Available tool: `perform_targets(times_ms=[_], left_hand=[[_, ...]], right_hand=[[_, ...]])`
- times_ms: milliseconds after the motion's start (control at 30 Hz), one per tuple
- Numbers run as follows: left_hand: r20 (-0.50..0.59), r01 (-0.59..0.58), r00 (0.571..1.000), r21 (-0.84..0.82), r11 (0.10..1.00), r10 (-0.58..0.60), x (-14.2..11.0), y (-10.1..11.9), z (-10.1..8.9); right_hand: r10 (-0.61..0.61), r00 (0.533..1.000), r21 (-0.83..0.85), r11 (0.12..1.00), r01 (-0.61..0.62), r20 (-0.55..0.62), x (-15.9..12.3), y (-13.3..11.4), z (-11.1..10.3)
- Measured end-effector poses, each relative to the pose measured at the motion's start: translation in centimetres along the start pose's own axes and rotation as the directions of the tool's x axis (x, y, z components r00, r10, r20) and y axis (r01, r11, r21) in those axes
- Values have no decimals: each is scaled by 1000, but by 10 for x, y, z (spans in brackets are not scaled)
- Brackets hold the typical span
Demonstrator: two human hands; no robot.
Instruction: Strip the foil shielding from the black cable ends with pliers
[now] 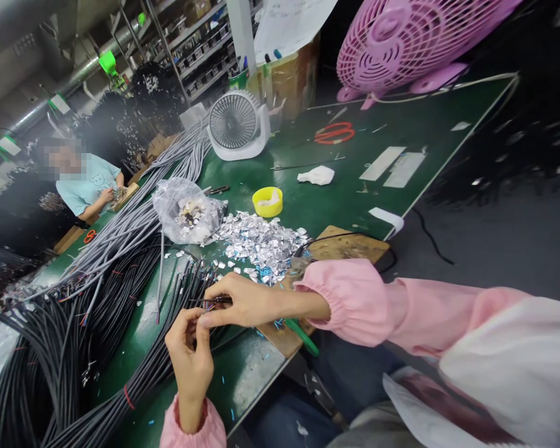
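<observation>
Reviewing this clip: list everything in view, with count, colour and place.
tool: 1, dark, in the right grip
black cables: many, table's near left
grey cables: many, behind the black ones
foil scraps: many, silver, mid-table
bag: 1, clear, left of the scraps
tub: 1, yellow, behind the scraps
white fan: 1, far side
pink fan: 1, far right
scissors: 2, red-orange handles, far side and far left
strips: 2, whitish, right
box: 1, brown, behind the white fan
shelves: several, grey, background
table: 1, green, centre
co-worker: 1, light blue shirt, far left
left grip: 1, pink sleeve, at black cable ends
right grip: 1, pink sleeve, beside the left
</observation>
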State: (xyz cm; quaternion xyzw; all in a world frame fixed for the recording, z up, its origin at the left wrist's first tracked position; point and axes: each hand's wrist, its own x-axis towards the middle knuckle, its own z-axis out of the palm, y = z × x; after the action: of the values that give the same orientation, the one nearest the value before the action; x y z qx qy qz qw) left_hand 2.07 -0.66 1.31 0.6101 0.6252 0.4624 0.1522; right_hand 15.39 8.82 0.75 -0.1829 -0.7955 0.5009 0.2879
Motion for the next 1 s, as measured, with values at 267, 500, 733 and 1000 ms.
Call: perform_targets(times_ms=[267,500,733,1000], left_hand=[[27,-6,1000,51,999,5,-1,4,2],[61,-34,998,56,998,31,1,8,1],[74,-21,997,75,997,16,1,7,3],[33,81,996,45,996,-82,-1,-1,5]], right_hand=[[6,998,-28,1000,-8,-70,0,-3,2],[-174,975,-143,978,154,-141,-3,-3,3],[-288,937,-340,917,209,-200,-5,4,9],[-490,811,-600,767,227,-320,-7,6,6]])
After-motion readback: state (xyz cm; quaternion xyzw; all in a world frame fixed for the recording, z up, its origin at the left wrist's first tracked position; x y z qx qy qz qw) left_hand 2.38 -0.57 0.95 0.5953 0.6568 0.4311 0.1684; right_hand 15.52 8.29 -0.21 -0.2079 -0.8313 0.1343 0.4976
